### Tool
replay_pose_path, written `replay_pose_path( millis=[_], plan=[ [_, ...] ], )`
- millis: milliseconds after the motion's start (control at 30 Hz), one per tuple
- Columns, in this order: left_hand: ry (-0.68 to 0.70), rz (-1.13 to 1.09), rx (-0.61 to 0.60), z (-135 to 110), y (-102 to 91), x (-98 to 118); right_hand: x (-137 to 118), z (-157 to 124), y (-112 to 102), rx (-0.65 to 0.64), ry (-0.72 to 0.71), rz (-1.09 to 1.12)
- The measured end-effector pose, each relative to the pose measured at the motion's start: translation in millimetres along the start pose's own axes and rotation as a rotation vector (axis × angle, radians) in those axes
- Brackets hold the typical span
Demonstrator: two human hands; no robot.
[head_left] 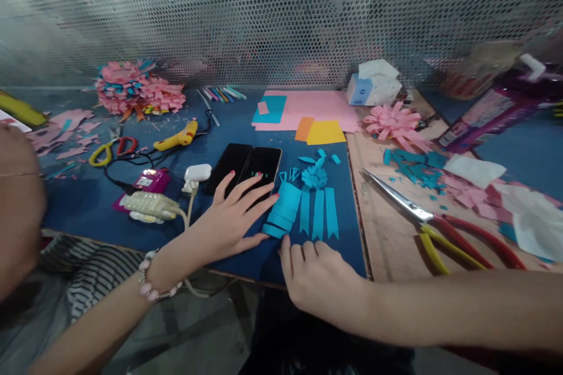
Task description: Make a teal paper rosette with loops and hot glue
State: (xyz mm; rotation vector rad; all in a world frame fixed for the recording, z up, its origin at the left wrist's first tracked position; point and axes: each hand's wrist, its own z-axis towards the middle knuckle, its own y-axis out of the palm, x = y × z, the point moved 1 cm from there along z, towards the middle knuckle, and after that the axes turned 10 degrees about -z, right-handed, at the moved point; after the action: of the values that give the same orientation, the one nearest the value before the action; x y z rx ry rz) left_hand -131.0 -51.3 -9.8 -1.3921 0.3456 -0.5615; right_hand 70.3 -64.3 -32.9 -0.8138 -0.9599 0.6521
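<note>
My left hand, with a beaded bracelet on the wrist, lies with its fingers spread over two dark phones. Its thumb and little finger reach the edge of a layered stack of blue paper strips. The fingers of my right hand are curled, and a pinch of thumb and forefinger meets the lowest blue strip. Right of the stack lie several notched blue paper ribbons below a blue paper flower. Small blue paper loops rest above the stack.
Large red-and-yellow-handled scissors lie at right near paper scraps and a purple bottle. Behind are pink sheets and a tissue box. A yellow glue gun and power strip are left. Another person sits leftmost.
</note>
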Motion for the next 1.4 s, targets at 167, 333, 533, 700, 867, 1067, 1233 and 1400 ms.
replay_pose_path(
  millis=[167,333,533,700,867,1067,1233,1400],
  plan=[
    [0.005,-0.004,0.012,1.2,-0.9,0.5,3.2,-0.6,-0.9,0.012,-0.008,-0.006],
    [0.008,-0.017,0.008,-0.5,2.7,1.7,9.8,-6.6,-2.5,0.047,-0.045,-0.003],
    [0.001,0.019,0.006,-5.4,8.2,6.5,41.5,-7.0,5.0,0.064,-0.001,0.030],
    [0.019,0.031,0.054,6.1,7.5,8.2,100.1,4.0,42.6,-0.065,0.163,0.017],
    [-0.050,-0.005,0.138,46.2,-2.7,2.1,138.2,13.8,90.0,-0.009,0.374,0.188],
    [-0.032,-0.033,0.148,113.5,3.4,-17.0,152.3,24.9,114.0,-0.044,0.501,0.449],
    [-0.069,-0.054,0.156,137.4,16.0,-31.7,158.4,28.0,98.1,-0.078,0.497,0.472],
    [-0.094,-0.055,0.134,136.0,16.0,-40.9,183.4,26.3,97.2,-0.092,0.615,0.479]
  ],
)
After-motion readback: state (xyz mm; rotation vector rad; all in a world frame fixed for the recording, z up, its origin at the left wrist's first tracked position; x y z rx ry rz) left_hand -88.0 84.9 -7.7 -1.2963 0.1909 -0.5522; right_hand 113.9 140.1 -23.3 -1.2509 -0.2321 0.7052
